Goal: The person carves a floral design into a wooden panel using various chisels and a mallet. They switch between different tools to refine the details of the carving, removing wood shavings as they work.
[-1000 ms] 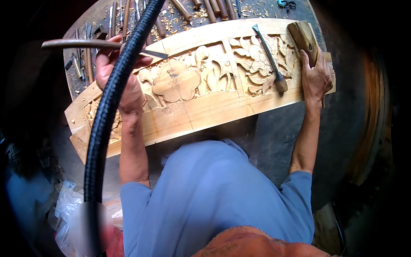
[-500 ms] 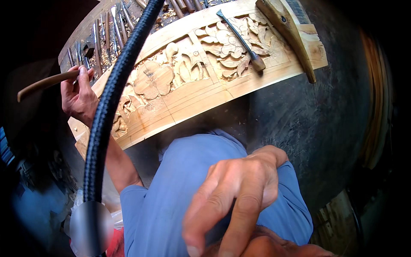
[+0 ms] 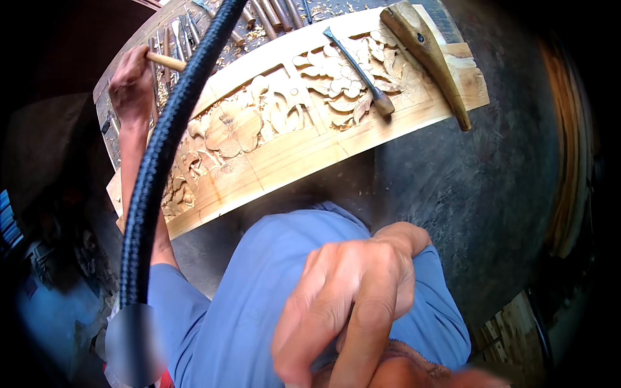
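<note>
Left hand clamps its grip on a slim, pale wooden handle, far left, near a flower-carved panel; right hand: grip unclear.

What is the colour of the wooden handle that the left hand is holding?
The handle is light tan, best seen in the head view.

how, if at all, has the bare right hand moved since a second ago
Yes: the right hand moved off the long, pale carved wooden board, toward the blue clothing.
</note>
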### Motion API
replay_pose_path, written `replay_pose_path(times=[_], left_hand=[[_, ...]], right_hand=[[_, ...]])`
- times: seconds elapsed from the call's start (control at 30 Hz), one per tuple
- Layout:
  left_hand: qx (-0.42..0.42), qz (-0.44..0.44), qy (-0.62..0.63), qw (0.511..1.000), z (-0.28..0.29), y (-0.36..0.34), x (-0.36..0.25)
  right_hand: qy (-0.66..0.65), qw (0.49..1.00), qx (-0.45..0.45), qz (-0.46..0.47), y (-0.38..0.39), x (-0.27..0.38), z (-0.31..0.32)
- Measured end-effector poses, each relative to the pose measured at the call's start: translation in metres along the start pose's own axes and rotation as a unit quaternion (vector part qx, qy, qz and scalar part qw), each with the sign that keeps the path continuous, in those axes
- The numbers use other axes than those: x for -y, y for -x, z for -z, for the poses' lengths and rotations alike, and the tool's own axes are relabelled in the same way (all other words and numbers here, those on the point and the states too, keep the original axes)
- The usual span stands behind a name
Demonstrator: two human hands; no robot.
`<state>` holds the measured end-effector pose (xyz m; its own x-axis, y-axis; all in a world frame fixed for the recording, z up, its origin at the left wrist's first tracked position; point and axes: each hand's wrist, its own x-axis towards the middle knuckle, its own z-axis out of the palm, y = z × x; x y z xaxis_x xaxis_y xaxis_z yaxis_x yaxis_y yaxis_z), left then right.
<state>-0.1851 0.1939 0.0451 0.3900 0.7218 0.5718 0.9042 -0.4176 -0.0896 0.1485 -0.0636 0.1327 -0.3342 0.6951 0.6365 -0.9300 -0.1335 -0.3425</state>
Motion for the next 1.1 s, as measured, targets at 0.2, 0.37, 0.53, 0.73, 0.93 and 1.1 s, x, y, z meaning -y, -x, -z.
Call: replay_pose_path(times=[0.2, 0.37, 0.53, 0.73, 0.93, 1.1], left_hand=[[0.056, -0.121, -0.005, 0.991, -0.086, -0.018, 0.008], [0.154, -0.03, 0.093, 0.983, -0.152, -0.02, 0.015], [0.108, -0.115, 0.044, 0.987, -0.163, -0.033, 0.004], [0.178, -0.089, 0.016, 0.98, -0.16, -0.052, -0.006], [0.179, -0.093, 0.014, 0.979, -0.182, -0.044, 0.007], [0.083, -0.107, 0.061, 0.989, -0.188, -0.037, 0.011]], right_hand=[[0.361, 0.928, -0.087, 0.022, 0.01, 0.016, 0.031], [0.85, 0.452, -0.268, -0.041, 0.025, 0.027, 0.087], [0.914, 0.282, -0.283, -0.073, 0.048, 0.029, 0.135], [0.931, 0.237, -0.252, -0.115, 0.053, 0.023, 0.146], [0.934, 0.203, -0.252, -0.15, 0.053, 0.022, 0.155], [0.937, 0.181, -0.254, -0.158, 0.061, 0.022, 0.168]])
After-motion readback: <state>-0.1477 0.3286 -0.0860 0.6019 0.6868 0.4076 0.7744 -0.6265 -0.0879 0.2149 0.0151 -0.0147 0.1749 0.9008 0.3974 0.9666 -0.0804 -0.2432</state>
